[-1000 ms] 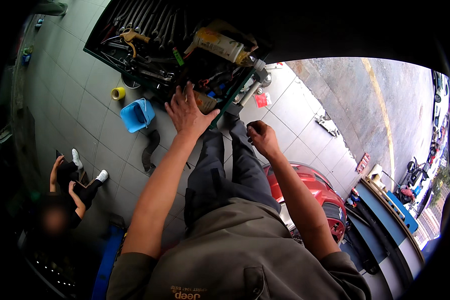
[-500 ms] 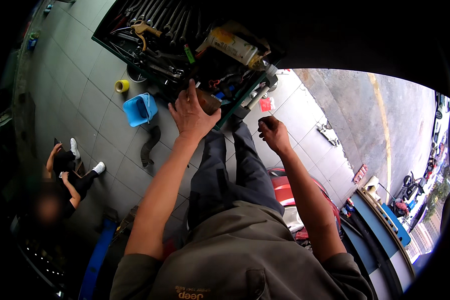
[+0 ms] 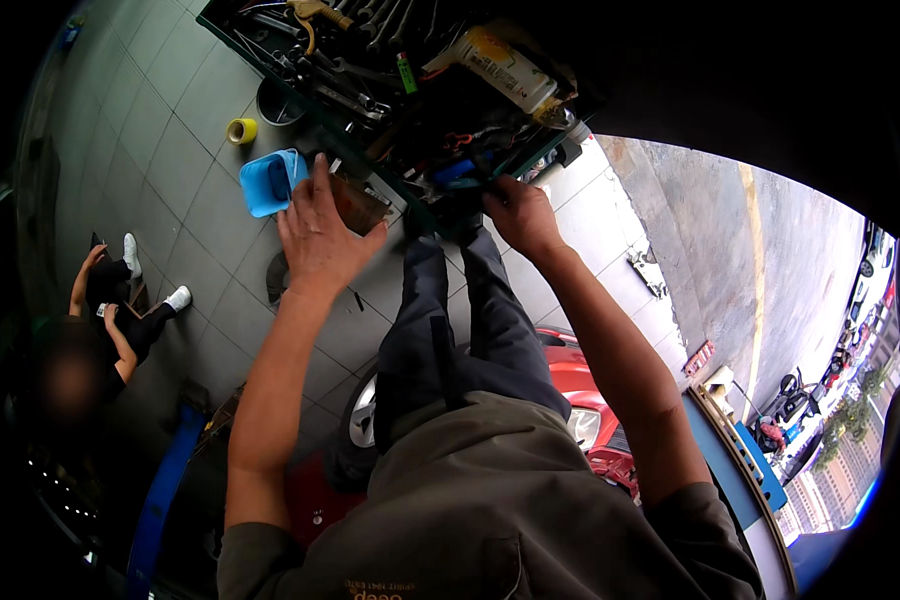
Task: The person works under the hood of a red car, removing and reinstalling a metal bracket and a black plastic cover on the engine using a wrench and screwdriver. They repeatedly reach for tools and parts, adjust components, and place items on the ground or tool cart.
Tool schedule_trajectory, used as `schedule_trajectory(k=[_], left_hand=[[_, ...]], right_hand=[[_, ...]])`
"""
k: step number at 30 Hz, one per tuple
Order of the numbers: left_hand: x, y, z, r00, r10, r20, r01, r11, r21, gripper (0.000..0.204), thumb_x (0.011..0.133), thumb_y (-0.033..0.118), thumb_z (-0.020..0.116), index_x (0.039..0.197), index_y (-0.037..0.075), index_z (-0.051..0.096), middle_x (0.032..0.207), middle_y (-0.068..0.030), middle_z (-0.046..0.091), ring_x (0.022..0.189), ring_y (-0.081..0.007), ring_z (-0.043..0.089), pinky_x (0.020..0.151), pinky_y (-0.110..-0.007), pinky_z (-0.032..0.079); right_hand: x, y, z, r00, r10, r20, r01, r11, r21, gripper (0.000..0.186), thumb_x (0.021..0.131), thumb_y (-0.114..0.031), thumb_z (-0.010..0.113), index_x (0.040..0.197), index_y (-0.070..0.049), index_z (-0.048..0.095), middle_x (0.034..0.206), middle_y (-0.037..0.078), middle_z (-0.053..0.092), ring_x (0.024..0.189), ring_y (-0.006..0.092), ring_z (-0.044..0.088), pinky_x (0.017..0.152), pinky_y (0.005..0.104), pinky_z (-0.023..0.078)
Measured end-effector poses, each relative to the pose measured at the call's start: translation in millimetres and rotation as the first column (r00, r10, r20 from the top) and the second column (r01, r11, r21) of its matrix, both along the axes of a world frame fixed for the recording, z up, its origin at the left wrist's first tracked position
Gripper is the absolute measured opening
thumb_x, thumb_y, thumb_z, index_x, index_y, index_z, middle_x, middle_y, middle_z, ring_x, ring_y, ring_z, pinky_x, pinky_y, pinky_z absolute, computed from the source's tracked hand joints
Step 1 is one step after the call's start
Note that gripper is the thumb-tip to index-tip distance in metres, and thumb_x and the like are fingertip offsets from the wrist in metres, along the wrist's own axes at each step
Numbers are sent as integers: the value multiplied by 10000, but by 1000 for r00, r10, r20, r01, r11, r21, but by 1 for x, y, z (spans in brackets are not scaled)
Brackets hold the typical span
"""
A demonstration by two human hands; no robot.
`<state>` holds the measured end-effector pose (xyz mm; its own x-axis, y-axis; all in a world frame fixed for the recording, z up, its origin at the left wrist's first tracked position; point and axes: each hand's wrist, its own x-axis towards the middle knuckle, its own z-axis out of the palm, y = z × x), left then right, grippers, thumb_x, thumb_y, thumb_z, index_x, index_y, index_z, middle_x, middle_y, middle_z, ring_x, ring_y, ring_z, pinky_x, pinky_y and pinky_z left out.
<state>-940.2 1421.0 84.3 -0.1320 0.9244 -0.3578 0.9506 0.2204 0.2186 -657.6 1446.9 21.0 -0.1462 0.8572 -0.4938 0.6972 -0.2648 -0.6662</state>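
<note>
A green-edged tool tray (image 3: pixel 300 92) is at the top of the view, full of wrenches, pliers, a green lighter (image 3: pixel 406 73) and a plastic bottle (image 3: pixel 505 70) lying on its side. Just off its near edge, my left hand (image 3: pixel 320 240) is closed round a small brown box-like object (image 3: pixel 358 205), thumb on the right and fingers on the left. The hand covers part of it. My right hand (image 3: pixel 525 215) is at the tray's near right corner, its fingers curled against something dark. What they grip there is hidden.
A light-blue bucket (image 3: pixel 270 185) and a yellow tape roll (image 3: pixel 241 131) stand on the tiled floor, left of my left hand. A seated person (image 3: pixel 120 330) is at the far left. Close behind my legs is a red vehicle (image 3: pixel 570 375). Blue beam (image 3: pixel 165 490) lies lower left.
My left hand has moved left with the brown box-like object, away from the tray's edge. My right hand has moved up and left to the tray's corner. The view has shifted slightly.
</note>
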Motion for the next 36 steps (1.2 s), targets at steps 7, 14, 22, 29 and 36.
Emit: schedule_trajectory(k=[7,14,22,29,36], left_hand=[[-9,-24,-5,1000,-9,-11,9,999,42,1185,700,456,821,1609,167,118,1405,-211,418,1283,-391,457,1109,-537,331],[-11,-33,-12,995,45,85,-44,999,-12,1171,707,466,807,1615,209,113,1433,-194,379,1338,-381,393,1159,-573,237],[-7,-33,-14,997,-3,71,1,1000,24,1166,689,424,825,1607,206,141,1424,-195,389,1320,-387,410,1136,-558,267],[-5,-26,-10,997,-10,81,12,1000,-28,1178,701,435,818,1613,240,99,1430,-194,377,1340,-385,386,1162,-561,235],[-5,-25,-13,995,-87,42,81,989,121,1169,657,367,859,1596,150,197,1376,-215,448,1223,-383,491,1049,-499,387]], right_hand=[[-38,32,-11,958,207,196,-211,977,0,321,899,-274,572,1141,-95,681,968,244,701,971,429,664,862,501,535],[-24,58,-24,858,373,354,-417,908,53,381,874,-248,575,1222,-111,647,1070,208,709,1015,398,675,896,494,544],[-21,68,-23,821,460,340,-515,853,89,333,876,-237,597,1193,-168,670,1061,168,713,1009,372,682,873,473,554],[-27,57,-10,688,583,432,-609,788,-93,221,845,-204,614,1015,-166,750,967,140,726,940,341,706,821,448,567],[10,65,-16,755,466,460,-567,817,102,199,918,-147,562,1022,-126,731,1013,149,695,1003,334,684,869,430,549]])
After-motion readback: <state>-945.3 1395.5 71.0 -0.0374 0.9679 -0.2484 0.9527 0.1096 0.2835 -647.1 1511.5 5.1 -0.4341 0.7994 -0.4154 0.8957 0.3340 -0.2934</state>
